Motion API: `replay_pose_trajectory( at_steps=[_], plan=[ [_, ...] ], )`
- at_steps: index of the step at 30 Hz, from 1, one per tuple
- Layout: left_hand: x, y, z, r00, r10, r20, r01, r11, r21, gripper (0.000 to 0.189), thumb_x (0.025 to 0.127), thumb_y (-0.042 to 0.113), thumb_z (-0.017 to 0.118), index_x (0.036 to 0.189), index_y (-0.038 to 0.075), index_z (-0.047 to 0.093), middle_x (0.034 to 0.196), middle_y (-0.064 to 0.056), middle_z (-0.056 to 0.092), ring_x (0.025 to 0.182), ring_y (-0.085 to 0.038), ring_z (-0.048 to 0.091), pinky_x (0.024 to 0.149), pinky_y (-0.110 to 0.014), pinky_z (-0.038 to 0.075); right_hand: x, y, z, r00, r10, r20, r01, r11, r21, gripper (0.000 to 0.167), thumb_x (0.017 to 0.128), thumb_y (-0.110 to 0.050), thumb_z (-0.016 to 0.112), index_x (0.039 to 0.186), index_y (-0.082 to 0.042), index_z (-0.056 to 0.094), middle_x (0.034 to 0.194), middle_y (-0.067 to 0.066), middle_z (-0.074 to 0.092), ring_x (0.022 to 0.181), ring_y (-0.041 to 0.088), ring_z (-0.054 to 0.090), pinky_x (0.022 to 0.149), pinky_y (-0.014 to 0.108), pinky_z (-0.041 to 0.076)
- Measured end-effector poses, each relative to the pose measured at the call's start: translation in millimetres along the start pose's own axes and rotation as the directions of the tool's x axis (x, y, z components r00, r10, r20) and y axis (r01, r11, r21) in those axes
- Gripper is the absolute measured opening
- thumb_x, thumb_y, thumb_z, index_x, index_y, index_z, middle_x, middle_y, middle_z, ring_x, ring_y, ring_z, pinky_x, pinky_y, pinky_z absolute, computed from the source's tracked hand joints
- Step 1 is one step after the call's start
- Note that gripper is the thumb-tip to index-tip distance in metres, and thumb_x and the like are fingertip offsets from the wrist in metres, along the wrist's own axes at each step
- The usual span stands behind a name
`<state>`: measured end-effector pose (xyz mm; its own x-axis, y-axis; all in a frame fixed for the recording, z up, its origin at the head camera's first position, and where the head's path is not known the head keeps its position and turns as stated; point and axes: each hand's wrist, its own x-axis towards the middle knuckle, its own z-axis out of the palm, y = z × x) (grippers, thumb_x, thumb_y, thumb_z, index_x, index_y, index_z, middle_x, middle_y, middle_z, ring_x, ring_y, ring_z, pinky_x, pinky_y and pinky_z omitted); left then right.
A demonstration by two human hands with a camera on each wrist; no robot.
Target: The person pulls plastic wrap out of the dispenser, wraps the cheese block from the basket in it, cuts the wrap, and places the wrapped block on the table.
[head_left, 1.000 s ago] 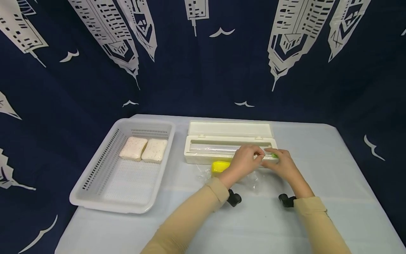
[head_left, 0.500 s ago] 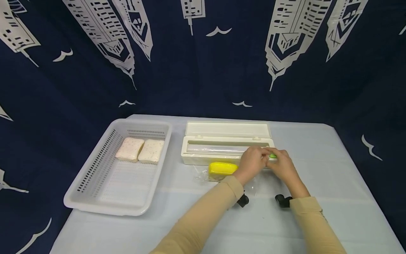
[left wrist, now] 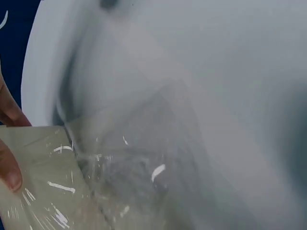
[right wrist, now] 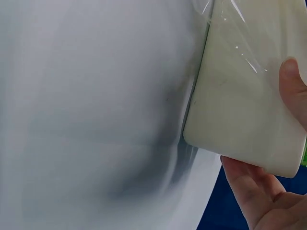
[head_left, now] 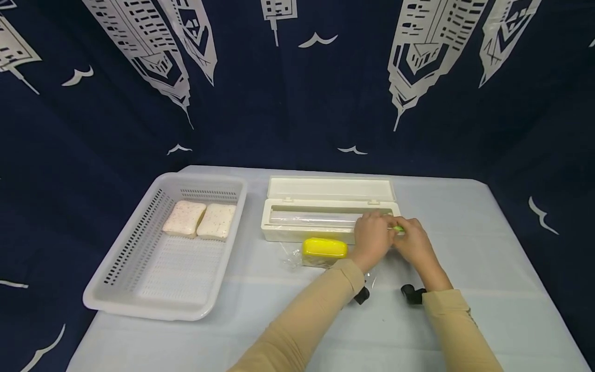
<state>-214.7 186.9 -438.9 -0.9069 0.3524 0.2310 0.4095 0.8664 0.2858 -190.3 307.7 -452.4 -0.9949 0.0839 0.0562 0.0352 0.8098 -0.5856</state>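
One left hand (head_left: pixel 374 238) and one right hand (head_left: pixel 413 243) are just beside each other at the right end of a long off-white box (head_left: pixel 285 234); its lid (head_left: pixel 330 189) is swung back, and a clear roll (head_left: pixel 316 218) lies in the trough. The left hand's thumb lies on the box's front face in the left wrist view; its other fingers are hidden, so whether they are clamped or apart cannot be told. The right hand grips the box's end, thumb on the front face, fingers curled about the end; a bright green piece (head_left: pixel 398 228) shows beside it. Clear film (left wrist: pixel 139 167) clings to the front face and reaches past its edge; before the box, on the pale table (head_left: pixel 386 330), sits a yellow-topped block (head_left: pixel 324 248). Well to the left, a white basket (head_left: pixel 139 310) holds two pale, speckled slices (head_left: pixel 184 218) side by side in its far part; beige sleeves (head_left: pixel 307 320) cover the arms, and a dark blue curtain (head_left: pixel 288 103) printed with white buildings hangs behind.
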Motion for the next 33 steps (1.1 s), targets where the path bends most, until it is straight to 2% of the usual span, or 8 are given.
replay_pose_trajectory(
  at_steps=[8,12,16,19,22,27,30,33],
  plan=[
    [-0.7,-4.2,-7.8,0.998,0.043,0.046,-0.049,0.989,0.139,0.015,0.088,0.044,0.071,0.101,0.036,0.071,0.100,0.020,0.065,0.096,-0.003,0.055,0.068,-0.017,0.032,-1.9,-1.5,1.8,1.000,0.017,0.006,-0.017,0.999,-0.035,0.050,0.083,-0.012,0.077,0.129,-0.001,0.057,0.114,0.033,0.053,0.097,0.044,0.056,0.078,0.057,0.047],
    [0.6,-7.6,-12.1,0.995,0.012,0.100,-0.030,0.982,0.187,0.022,0.089,0.047,0.069,0.109,0.038,0.071,0.108,0.020,0.066,0.102,-0.004,0.055,0.075,-0.019,0.038,-2.4,-2.1,3.5,1.000,0.018,0.013,-0.017,0.999,-0.046,0.052,0.085,-0.017,0.076,0.132,-0.004,0.057,0.114,0.032,0.053,0.094,0.042,0.056,0.077,0.056,0.048],
    [2.9,-20.1,-20.5,0.988,-0.021,0.156,-0.014,0.975,0.221,0.024,0.085,0.046,0.073,0.107,0.038,0.071,0.108,0.020,0.066,0.100,-0.004,0.055,0.080,-0.022,0.042,-1.8,-1.4,0.3,0.999,0.013,0.034,-0.012,0.999,-0.032,0.060,0.086,-0.030,0.075,0.138,-0.007,0.054,0.118,0.031,0.053,0.100,0.043,0.055,0.084,0.059,0.046],
    [3.2,-35.1,-29.4,0.984,-0.005,0.177,-0.035,0.975,0.221,0.022,0.081,0.040,0.077,0.102,0.035,0.071,0.103,0.018,0.067,0.095,-0.005,0.055,0.077,-0.023,0.042,-0.5,-0.9,-3.3,0.998,0.021,0.054,-0.020,1.000,-0.020,0.068,0.086,-0.037,0.074,0.141,-0.007,0.051,0.122,0.031,0.050,0.105,0.045,0.053,0.088,0.061,0.045],
    [1.7,-54.0,-40.7,0.977,-0.014,0.212,-0.029,0.980,0.196,0.022,0.082,0.036,0.076,0.104,0.032,0.070,0.104,0.017,0.067,0.093,-0.007,0.054,0.077,-0.024,0.041,0.6,-0.2,-5.4,0.997,0.030,0.073,-0.029,0.999,-0.018,0.071,0.086,-0.040,0.073,0.143,-0.007,0.049,0.125,0.032,0.048,0.106,0.047,0.052,0.088,0.061,0.045],
    [-6.9,-95.1,-63.6,0.957,-0.088,0.278,0.057,0.991,0.117,0.014,0.091,0.033,0.069,0.105,0.028,0.069,0.101,0.010,0.065,0.092,-0.012,0.052,0.081,-0.028,0.040,-0.6,0.4,-6.2,0.995,0.041,0.091,-0.041,0.999,-0.005,0.071,0.087,-0.040,0.073,0.145,-0.008,0.047,0.128,0.032,0.046,0.108,0.047,0.051,0.088,0.061,0.044],
    [-17.1,-123.1,-75.2,0.955,-0.129,0.268,0.114,0.991,0.070,0.013,0.093,0.029,0.068,0.104,0.025,0.069,0.102,0.005,0.067,0.095,-0.016,0.055,0.082,-0.031,0.040,-1.4,0.3,-4.9,0.995,0.041,0.093,-0.041,0.999,-0.002,0.071,0.087,-0.040,0.073,0.145,-0.007,0.046,0.128,0.031,0.046,0.109,0.048,0.051,0.089,0.062,0.044],
    [-30.0,-153.3,-85.3,0.959,-0.174,0.225,0.168,0.985,0.045,0.014,0.093,0.027,0.069,0.105,0.022,0.069,0.111,0.001,0.069,0.102,-0.021,0.058,0.083,-0.036,0.042,-0.6,-0.8,-3.3,0.995,0.039,0.095,-0.039,0.999,-0.002,0.072,0.087,-0.041,0.072,0.145,-0.007,0.046,0.127,0.031,0.046,0.110,0.048,0.051,0.090,0.062,0.044]
  ],
)
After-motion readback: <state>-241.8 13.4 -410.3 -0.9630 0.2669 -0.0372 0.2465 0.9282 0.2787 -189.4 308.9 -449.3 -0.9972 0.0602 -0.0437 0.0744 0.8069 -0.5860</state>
